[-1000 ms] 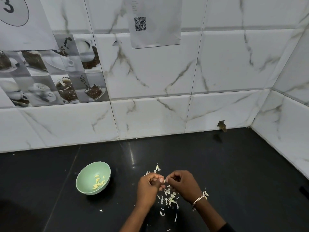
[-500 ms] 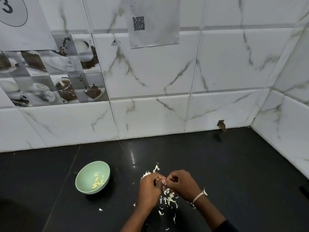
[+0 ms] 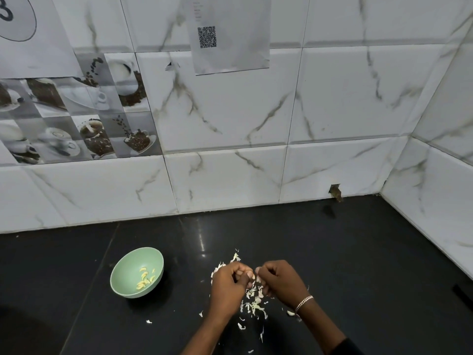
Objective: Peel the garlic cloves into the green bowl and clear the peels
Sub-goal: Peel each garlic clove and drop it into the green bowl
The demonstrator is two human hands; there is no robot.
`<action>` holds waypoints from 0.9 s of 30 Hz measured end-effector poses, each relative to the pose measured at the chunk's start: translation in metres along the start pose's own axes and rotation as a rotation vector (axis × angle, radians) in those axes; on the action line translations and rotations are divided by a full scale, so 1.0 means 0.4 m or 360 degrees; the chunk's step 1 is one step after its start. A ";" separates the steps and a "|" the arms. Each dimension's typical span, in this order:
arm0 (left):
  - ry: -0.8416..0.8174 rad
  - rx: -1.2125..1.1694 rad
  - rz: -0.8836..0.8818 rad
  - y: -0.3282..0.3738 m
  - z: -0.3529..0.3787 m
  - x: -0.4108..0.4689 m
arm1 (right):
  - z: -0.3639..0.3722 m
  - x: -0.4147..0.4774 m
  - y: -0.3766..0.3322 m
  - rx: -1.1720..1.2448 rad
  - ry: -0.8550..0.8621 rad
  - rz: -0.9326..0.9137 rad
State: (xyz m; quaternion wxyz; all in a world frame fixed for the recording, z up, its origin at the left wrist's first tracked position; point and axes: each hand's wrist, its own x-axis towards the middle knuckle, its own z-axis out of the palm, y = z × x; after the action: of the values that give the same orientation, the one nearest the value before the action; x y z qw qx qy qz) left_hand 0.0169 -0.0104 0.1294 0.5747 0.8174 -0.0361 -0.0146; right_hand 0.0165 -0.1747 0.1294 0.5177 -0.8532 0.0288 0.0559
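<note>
Head view: left hand and right hand curled, fingertips together.

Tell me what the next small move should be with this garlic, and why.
Probably pull the skin free and drop the clove into the green bowl. The left hand and right hand meet fingertip to fingertip over the peels, their grip hiding the clove, and peeled cloves already lie in that bowl.
</note>
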 end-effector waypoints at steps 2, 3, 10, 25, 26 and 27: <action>0.0018 -0.0012 -0.0024 0.001 0.005 -0.003 | -0.006 0.005 0.015 -0.0131 0.0118 -0.0002; 0.0025 -0.0028 -0.0034 0.000 0.006 -0.005 | -0.011 0.006 0.020 -0.0159 0.0142 -0.0013; 0.0046 -0.0046 -0.0041 -0.019 -0.008 -0.002 | -0.004 0.005 0.014 0.0082 0.0070 0.0023; -0.0012 0.0241 0.0134 -0.017 -0.008 0.006 | 0.006 0.025 -0.014 -0.0103 -0.0161 -0.0049; -0.0015 0.0235 0.0135 -0.016 -0.006 0.006 | 0.005 0.028 -0.010 -0.0112 -0.0155 -0.0052; -0.0015 0.0224 0.0130 -0.015 -0.005 0.006 | 0.005 0.030 -0.006 -0.0116 -0.0151 -0.0053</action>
State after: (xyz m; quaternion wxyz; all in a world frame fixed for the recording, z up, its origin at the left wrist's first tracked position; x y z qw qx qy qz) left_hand 0.0196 -0.0069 0.1245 0.5159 0.8535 -0.0729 0.0075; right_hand 0.0285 -0.1718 0.1291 0.4879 -0.8683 -0.0120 0.0888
